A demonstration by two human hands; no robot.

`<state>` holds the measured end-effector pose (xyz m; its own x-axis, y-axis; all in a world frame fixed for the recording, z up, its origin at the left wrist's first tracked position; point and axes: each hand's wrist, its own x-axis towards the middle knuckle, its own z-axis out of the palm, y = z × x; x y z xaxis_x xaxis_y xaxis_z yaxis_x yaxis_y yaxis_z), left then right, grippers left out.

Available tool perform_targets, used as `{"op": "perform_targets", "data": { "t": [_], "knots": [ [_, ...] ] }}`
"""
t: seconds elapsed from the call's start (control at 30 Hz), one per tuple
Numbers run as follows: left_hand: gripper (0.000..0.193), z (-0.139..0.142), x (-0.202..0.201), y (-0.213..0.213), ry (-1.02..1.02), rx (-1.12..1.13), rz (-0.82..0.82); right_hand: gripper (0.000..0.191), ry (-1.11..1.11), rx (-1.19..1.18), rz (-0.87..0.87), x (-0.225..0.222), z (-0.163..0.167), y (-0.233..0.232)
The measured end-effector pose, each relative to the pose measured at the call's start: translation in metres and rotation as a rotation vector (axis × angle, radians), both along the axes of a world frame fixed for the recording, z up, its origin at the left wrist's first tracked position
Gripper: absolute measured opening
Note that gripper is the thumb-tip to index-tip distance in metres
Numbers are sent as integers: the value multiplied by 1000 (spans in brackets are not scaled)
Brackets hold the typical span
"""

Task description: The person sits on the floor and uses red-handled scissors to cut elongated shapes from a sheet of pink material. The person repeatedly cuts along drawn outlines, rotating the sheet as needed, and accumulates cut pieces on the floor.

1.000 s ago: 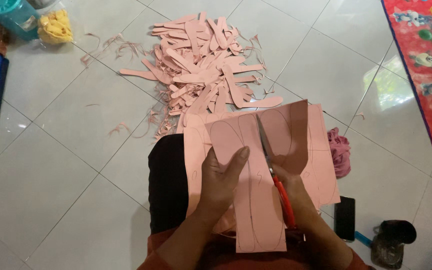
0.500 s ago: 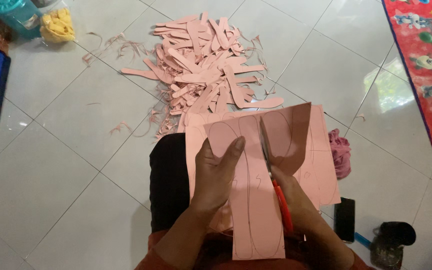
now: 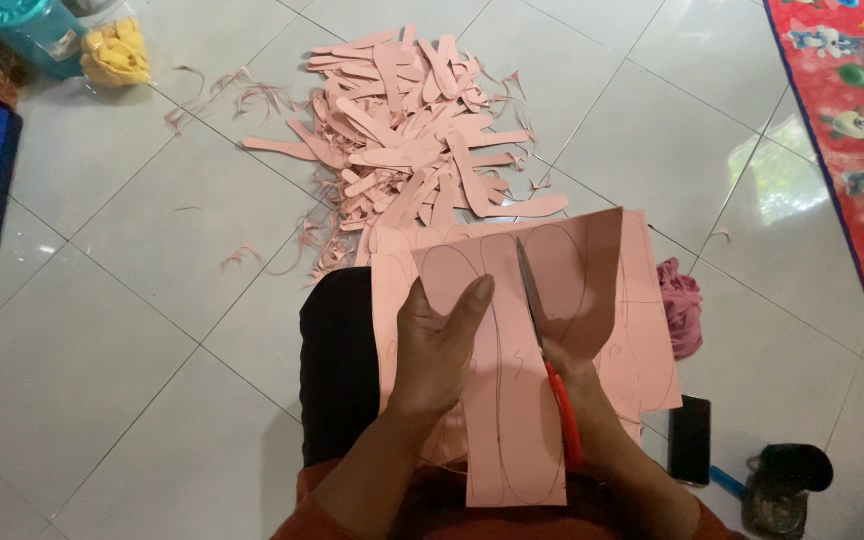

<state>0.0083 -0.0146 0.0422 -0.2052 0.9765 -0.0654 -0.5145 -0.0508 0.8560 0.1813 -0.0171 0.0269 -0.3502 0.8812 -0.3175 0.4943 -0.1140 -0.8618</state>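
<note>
A: Start at the hands; the left hand [image 3: 439, 345] lies flat and spread on the pink sheet [image 3: 512, 400], fingers stretched forward and the thumb close beside the blades; it presses the sheet down rather than gripping it

B: And the right hand [image 3: 577, 395] is closed round the red handles of the scissors [image 3: 544, 345], mostly hidden under the raised flap; the blades stand partly open along a pencilled sole outline, and the sheet rests on the person's lap over the black trouser leg [image 3: 337, 365]

A: My worry is that thumb; it sits just beside the blade edge, so a hasty snip could nick it

B: I'd add the curled flap [image 3: 592, 290]; it lifts over the right hand and hides part of the drawn line, so the cut might wander off the outline and spoil the shape

A: The sheet also has no firm support under it; it could sag or slide on the knee

B: Further out, the pile of cut pink strips [image 3: 412, 140] spreads over the tiled floor [image 3: 132, 330]; a dark phone [image 3: 689, 440] lies near the right elbow, where a falling offcut or a dropped pair of scissors might land
</note>
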Motion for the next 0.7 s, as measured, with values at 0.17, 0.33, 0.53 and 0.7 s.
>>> {"op": "perform_targets", "data": {
  "t": [0.17,0.33,0.53,0.7],
  "knots": [
    [34,1,-2,1,39,-41,-5,35,-27,-21,-10,-1,3,0],
    [34,1,-1,-3,115,-29,-75,31,6,-169,-90,4,-2,9],
    [31,-2,0,-4,82,1,-87,32,40,71,14,14,-13,18],
    [31,-5,4,-4,-9,30,-65,34,72,-155,-140,6,-22,17]
  ]
}}
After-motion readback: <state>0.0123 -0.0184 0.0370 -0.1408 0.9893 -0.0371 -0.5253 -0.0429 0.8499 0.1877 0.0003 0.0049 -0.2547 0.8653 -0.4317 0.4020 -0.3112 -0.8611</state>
